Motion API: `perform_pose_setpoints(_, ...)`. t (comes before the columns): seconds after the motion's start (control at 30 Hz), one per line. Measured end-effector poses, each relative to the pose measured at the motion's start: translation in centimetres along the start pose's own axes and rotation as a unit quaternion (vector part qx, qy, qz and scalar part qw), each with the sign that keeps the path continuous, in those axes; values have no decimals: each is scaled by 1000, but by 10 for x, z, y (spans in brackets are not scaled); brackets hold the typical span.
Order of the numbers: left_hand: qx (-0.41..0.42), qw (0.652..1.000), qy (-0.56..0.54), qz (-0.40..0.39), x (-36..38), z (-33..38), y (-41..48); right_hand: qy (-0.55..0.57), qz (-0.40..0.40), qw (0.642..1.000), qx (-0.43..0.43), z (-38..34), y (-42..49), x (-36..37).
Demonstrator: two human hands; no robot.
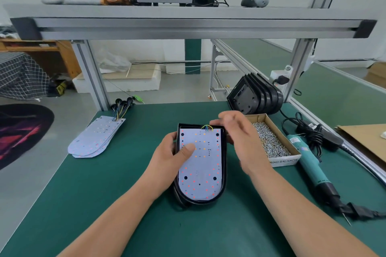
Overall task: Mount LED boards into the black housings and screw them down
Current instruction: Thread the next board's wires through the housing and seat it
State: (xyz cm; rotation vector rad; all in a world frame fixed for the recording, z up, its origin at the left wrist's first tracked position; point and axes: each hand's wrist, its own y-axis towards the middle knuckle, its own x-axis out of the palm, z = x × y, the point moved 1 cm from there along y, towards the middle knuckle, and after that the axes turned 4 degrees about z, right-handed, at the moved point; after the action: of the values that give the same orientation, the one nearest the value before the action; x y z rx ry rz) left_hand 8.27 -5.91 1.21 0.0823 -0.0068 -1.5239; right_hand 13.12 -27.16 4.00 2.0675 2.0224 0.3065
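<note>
A white LED board [203,169] with red and orange dots lies inside a black housing [224,181] at the middle of the green mat. My left hand [171,158] grips the housing's left edge, thumb pressing on the board. My right hand [240,137] is blurred above the housing's upper right corner, fingers loosely curled; whether it holds anything is unclear. Coloured wires [206,127] loop at the board's top edge. A cardboard box of screws [271,142] sits just right of the housing. A teal electric screwdriver [309,165] lies further right.
A pile of spare LED boards [94,137] with wires lies at the left. Several black housings [257,96] lean in a row at the back right. A power cable [317,135] and adapter sit by the screwdriver. An aluminium shelf [188,25] spans overhead.
</note>
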Motion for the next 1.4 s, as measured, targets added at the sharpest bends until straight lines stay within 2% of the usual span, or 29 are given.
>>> perform_pose_setpoints(0.07, 4, 1000, -9, -4, -1, 0, -1, 49, 15, 997, 50, 6, 4, 0)
perform_pose_setpoints(0.2, 11, 999, -32, -13, -2, 0, -2, 121, -83, 980, 132, 16, 10, -3)
perform_pose_setpoints(0.27, 11, 999, -41, -23, -2, 2, -3, 149, -114, 971, 147, 19, 9, -6)
perform_pose_setpoints(0.47, 18, 997, -58, -37, -2, 5, -3, 61, -221, 966, 120, 22, -2, 12)
perform_pose_setpoints(0.57, 15, 996, -74, -48, -2, 6, -4, 21, -206, 973, 102, 13, -7, 13)
perform_pose_setpoints(0.67, 18, 994, -100, -51, -2, 5, -4, -97, -161, 981, 51, 4, -6, 16)
perform_pose_setpoints(0.97, -3, 988, -144, -60, -1, 6, -4, -133, -164, 975, 61, 12, -2, 14)
perform_pose_setpoints(1.1, -41, 985, -153, -72, -4, 10, -5, -201, -170, 964, -30, 5, -5, 10)
perform_pose_setpoints(1.27, -61, 986, -142, -59, -1, 14, -6, -186, -190, 964, -22, 0, -8, 8)
perform_pose_setpoints(1.33, -57, 988, -137, -48, 0, 14, -6, -103, -186, 977, 19, 0, -10, 9)
perform_pose_setpoints(1.4, -52, 988, -141, -30, 1, 14, -6, 40, -129, 985, 107, 0, -8, 11)
